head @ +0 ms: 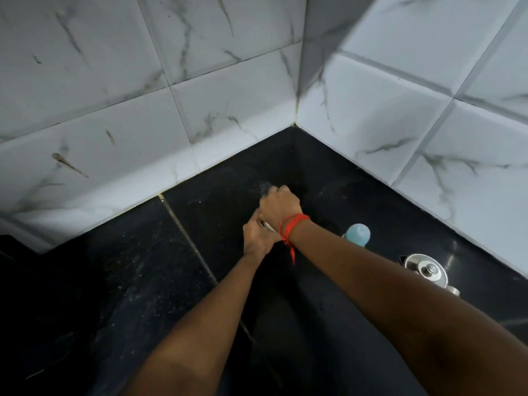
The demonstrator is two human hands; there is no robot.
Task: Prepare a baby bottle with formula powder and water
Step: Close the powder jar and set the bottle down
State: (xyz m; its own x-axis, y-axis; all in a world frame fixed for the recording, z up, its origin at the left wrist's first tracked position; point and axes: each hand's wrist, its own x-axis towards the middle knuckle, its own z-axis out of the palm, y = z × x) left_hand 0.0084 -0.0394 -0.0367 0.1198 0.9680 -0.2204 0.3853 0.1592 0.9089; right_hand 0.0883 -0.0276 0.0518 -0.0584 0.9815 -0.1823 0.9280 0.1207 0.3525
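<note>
No legible text, label, brand or number on anything here.

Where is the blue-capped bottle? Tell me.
In the head view, the blue-capped bottle stands on the black counter at right, just beyond the right forearm, between the right hand and the steel lid.

Black stone counter (137, 281) (corner spot) w/ blue-capped bottle (357, 234) & steel lid (426, 269).
</note>
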